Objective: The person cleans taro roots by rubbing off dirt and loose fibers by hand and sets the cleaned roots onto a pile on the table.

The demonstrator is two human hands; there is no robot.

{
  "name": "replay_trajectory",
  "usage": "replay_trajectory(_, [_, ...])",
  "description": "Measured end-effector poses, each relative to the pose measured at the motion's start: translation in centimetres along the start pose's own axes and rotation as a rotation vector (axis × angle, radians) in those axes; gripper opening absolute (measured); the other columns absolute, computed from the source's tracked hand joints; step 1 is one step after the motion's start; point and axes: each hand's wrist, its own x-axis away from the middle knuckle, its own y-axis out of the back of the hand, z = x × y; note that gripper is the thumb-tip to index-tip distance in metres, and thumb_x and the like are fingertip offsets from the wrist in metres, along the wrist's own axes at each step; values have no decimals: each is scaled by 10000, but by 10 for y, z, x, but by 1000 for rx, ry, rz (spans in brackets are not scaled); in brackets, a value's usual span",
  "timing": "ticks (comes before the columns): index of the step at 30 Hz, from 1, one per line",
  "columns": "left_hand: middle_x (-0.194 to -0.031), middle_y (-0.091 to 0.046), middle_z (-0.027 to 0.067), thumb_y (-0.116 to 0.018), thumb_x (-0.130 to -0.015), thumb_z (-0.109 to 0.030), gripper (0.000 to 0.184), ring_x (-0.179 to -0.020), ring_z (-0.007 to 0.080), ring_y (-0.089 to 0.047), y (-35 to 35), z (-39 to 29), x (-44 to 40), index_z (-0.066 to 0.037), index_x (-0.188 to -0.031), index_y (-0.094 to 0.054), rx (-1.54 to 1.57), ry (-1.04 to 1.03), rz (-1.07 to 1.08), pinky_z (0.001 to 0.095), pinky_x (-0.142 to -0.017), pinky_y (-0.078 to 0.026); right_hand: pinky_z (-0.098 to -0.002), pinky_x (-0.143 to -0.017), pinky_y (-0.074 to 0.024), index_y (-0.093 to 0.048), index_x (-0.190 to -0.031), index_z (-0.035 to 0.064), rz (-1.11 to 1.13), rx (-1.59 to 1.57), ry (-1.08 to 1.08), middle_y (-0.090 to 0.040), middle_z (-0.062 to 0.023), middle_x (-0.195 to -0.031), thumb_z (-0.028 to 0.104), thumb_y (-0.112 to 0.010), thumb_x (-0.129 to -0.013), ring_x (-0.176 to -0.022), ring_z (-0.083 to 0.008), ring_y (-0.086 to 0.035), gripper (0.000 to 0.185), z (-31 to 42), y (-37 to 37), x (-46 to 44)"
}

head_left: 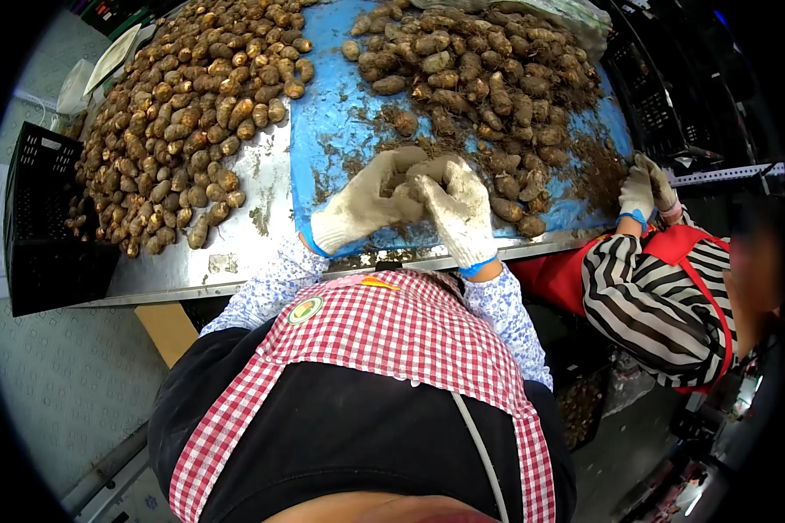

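My left hand [366, 199], in a soiled white knit glove, curls its fingers at the near edge of the blue sheet [323, 113]. My right hand [456, 202], gloved alike, meets it fingertip to fingertip. Between them they grip a small brown taro [401, 186], mostly hidden by the gloves. Just beyond lies a heap of rooty, soil-covered taros [471, 78] on the sheet. Loose soil and root bits are scattered around my hands. To the left, a wide pile of cleaner taros [192, 113] rests on the metal table [257, 187].
A black crate [57, 235] stands at the table's left end. On the right, a co-worker in a striped top [645, 305] has gloved hands [644, 187] at the table edge. More black crates [672, 96] line the far right. A plastic bag [567, 22] lies behind the heap.
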Motion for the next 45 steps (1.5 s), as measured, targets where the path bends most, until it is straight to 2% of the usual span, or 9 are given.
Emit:
replay_trajectory(6, [-1440, -391, 202, -777, -783, -83, 808, -1336, 272, -408, 4, -5, 0, 29, -1438, -317, 11, -156, 16, 370, -1084, -400, -388, -657, -507, -656, -840, 21, -141, 572, 106, -642, -160, -823, 144, -667, -889, -751, -294, -636, 133, -48, 2, -27])
replay_trajectory(7, [-1437, -396, 195, -777, -782, -79, 812, -1336, 272, -408, 7, -5, -1, 23, -1441, -315, 30, -150, -6, 370, -1083, -398, -370, -641, -502, -656, -836, 17, -19, 574, -289, -639, -134, -778, 124, -627, -932, -712, -253, -628, 146, -26, 3, -34])
replay_trajectory(14, [-1374, -472, 159, -752, -812, -220, 641, -1265, 256, -471, 25, -10, 0, 20, -1336, -470, -169, -46, -42, 359, -1047, -416, -331, -884, -501, -635, -1063, 3, 54, -149, -103, -645, -129, -994, 99, -665, -889, -969, -252, -619, 201, -4, 0, -5])
replay_trajectory(24, [-1374, -488, 168, -722, -812, -173, 623, -1292, 265, -463, 18, -17, 1, 6, -1360, -487, -125, -138, 10, 365, -1084, -388, -235, -607, -535, -634, -1126, 1, -217, 64, -216, -688, -112, -957, 139, -631, -942, -804, -145, -653, 230, -34, 5, 2])
replay_trajectory(27, [-1456, -408, 194, -734, -799, -166, 774, -1329, 291, -433, 20, -21, -4, -13, -1457, -356, -187, -135, 40, 394, -1115, -359, -234, -671, -564, -581, -1246, 4, 64, -1194, -218, -631, -133, -1155, 110, -652, -921, -855, -165, -657, 350, -28, 1, 2])
replay_trajectory(34, [-1455, -380, 207, -857, -702, -183, 1043, -1328, 294, -431, 6, -11, 2, 1, -1499, -210, -55, -133, 34, 425, -1071, -420, -302, -725, -532, -687, -965, 39, -49, 273, -138, -669, -106, -933, 95, -707, -863, -803, -206, -648, 118, 12, -3, -10])
replay_trajectory(41, [-1349, -490, 178, -876, -685, -226, 993, -1207, 252, -513, 14, 4, -12, 20, -1457, -302, 126, -198, -99, 380, -1041, -441, -248, -657, -520, -650, -984, 10, -127, 21, -187, -667, -76, -841, 109, -593, -968, -729, -148, -624, 115, -60, 6, -15])
replay_trajectory(43, [-1339, -505, 178, -859, -707, -229, 944, -1200, 252, -518, 16, 7, -16, 24, -1446, -330, 109, -136, -124, 365, -1034, -441, -310, -675, -518, -606, -872, 3, -137, -605, -338, -622, -94, -817, 91, -598, -945, -730, -193, -609, 114, -46, -4, -17])
replay_trajectory(45, [-1358, -500, 179, -805, -761, -237, 878, -1191, 249, -528, 16, 1, -18, 20, -1454, -332, 97, -97, -60, 351, -1012, -446, -315, -664, -512, -606, -877, 15, 154, 361, -150, -604, -96, -815, 72, -633, -914, -719, -210, -593, 74, -17, 3, -17])
